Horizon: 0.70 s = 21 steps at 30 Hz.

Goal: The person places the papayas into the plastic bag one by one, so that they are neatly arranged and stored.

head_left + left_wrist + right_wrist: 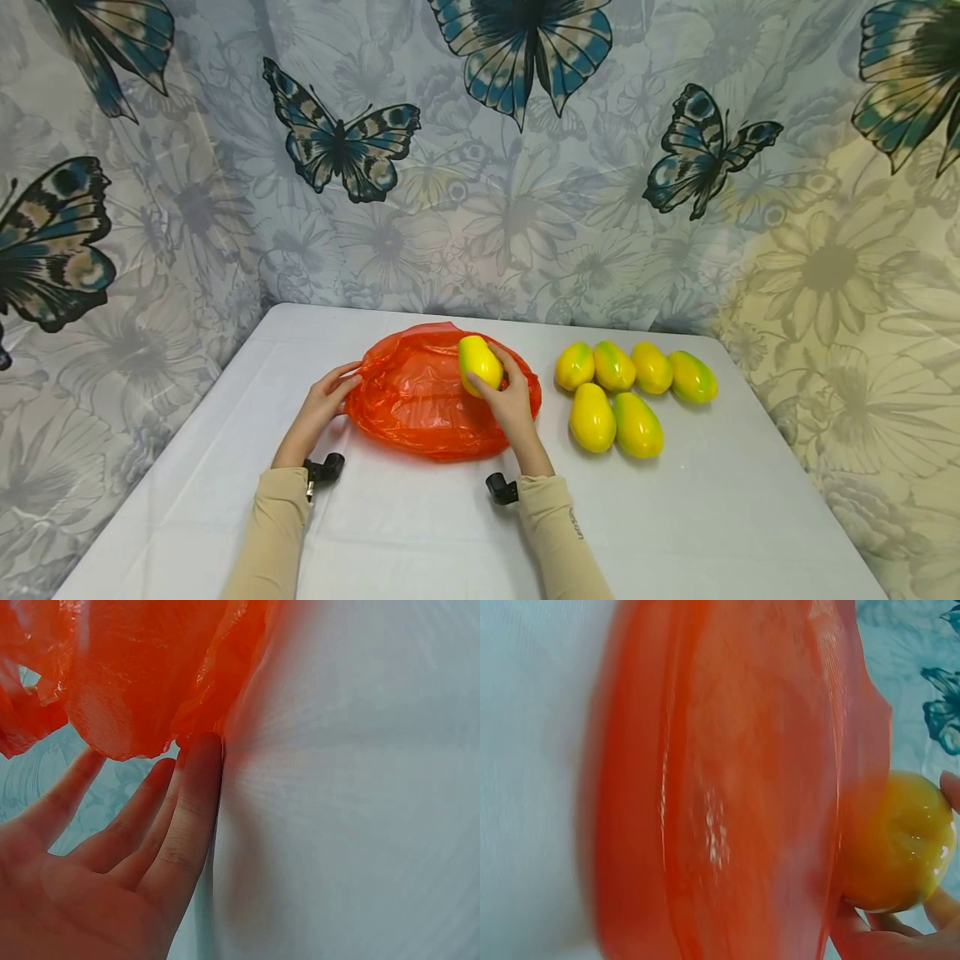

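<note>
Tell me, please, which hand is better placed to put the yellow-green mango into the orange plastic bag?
The right hand, probably: it already grips the yellow-green mango above the orange plastic bag. The left hand only touches the bag's left edge with straight fingers, far from the six other mangoes on the white table.

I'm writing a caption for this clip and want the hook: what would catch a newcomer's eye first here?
The bright orange plastic bag at the middle of the white table stands out first, with the right hand holding a yellow mango over it and the left hand at its left edge. Next come six more mangoes grouped to the bag's right, and the butterfly curtain behind.
</note>
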Each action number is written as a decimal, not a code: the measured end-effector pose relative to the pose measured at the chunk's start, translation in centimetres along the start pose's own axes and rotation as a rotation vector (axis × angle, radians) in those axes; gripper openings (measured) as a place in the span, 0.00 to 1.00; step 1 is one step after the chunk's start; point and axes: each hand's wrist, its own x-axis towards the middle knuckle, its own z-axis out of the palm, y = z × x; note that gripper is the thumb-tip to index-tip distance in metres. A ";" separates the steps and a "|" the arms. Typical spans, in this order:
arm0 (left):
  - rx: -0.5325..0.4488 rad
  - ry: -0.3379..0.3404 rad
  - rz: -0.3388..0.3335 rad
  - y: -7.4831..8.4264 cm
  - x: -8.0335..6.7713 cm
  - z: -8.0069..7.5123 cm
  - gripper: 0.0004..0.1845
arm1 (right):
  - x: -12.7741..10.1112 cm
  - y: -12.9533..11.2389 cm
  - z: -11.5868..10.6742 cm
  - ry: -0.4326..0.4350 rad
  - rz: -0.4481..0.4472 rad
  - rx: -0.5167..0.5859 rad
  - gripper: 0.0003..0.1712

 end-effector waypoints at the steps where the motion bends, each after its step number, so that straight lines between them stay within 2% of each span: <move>1: 0.002 0.000 -0.001 0.0 0.0 0.0 0.32 | 0.0 -0.1 0.1 0.000 0.004 0.005 0.37; 16: -0.001 0.004 -0.009 0.3 -0.2 0.0 0.32 | -0.3 -0.3 2.2 -0.031 0.026 0.051 0.37; 18: 0.012 0.007 -0.010 0.2 -0.1 0.0 0.32 | -0.8 -1.3 2.2 -0.042 0.027 0.055 0.37; 21: 0.033 0.015 -0.012 0.2 -0.1 0.1 0.32 | -0.9 -1.3 2.5 -0.055 0.025 0.062 0.37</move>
